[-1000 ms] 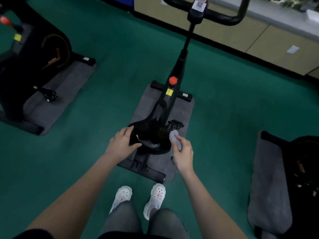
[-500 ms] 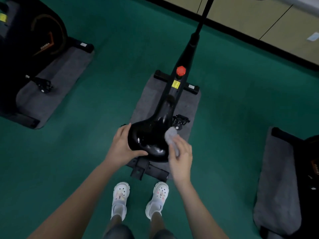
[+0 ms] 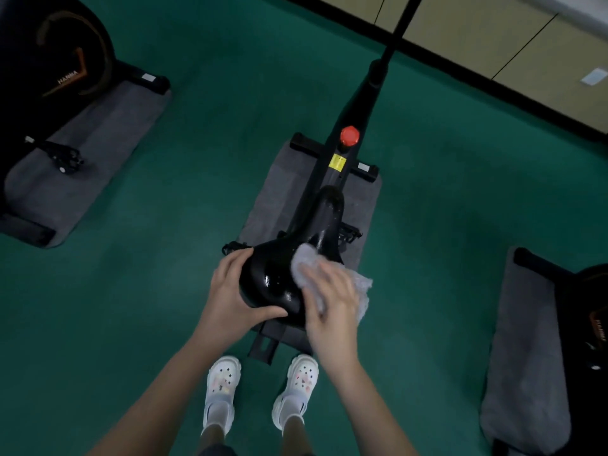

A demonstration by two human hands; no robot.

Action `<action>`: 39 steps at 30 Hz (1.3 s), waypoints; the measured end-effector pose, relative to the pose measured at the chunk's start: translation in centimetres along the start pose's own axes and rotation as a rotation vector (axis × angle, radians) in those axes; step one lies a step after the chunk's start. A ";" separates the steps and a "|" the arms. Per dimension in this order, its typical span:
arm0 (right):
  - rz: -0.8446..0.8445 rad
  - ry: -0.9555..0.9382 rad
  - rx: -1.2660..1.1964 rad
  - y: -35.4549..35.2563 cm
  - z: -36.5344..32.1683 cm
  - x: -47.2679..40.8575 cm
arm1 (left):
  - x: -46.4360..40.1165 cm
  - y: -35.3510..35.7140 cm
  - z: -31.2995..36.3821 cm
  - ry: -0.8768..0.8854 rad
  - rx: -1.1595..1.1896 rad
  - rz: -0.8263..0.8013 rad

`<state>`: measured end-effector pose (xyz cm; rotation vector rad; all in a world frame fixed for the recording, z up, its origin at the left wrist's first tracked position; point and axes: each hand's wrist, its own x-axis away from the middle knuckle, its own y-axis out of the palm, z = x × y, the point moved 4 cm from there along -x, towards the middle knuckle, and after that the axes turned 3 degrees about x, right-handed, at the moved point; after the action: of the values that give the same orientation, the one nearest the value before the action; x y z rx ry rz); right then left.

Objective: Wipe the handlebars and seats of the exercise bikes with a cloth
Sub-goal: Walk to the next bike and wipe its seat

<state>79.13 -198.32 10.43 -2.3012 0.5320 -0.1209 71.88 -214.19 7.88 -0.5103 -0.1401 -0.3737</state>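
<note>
The left hand (image 3: 230, 297) grips the rear left edge of the glossy black seat (image 3: 279, 274), thumb curled along its back rim. Just to its right, the right hand (image 3: 332, 307) presses a pale cloth (image 3: 306, 261) flat on the seat's right side, fingers spread. White shoes (image 3: 220, 386) stand below both hands.
</note>
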 end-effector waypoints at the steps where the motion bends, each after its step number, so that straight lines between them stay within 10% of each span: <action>1: -0.050 -0.094 0.021 0.4 -0.6 0.8 | 0.0 0.1 -0.1 -0.001 0.003 -0.002; 17: -0.325 -0.382 0.019 1.1 -1.5 -1.1 | 0.8 -0.2 -2.8 -0.094 0.138 -0.024; 23: 0.113 0.144 -0.053 -1.0 2.6 0.6 | 0.9 -0.3 -2.6 -0.096 0.144 -0.035; 32: 0.161 0.083 -0.107 2.5 -1.1 4.6 | 0.9 -0.5 -2.5 -0.086 0.162 -0.021; 39: 0.432 0.697 -0.568 -0.6 7.1 1.6 | 0.8 -0.4 -2.5 -0.070 0.147 -0.032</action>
<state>82.49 -193.85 5.71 -2.5780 1.5714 -0.6403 72.61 -215.99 6.07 -0.3764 -0.2417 -0.3743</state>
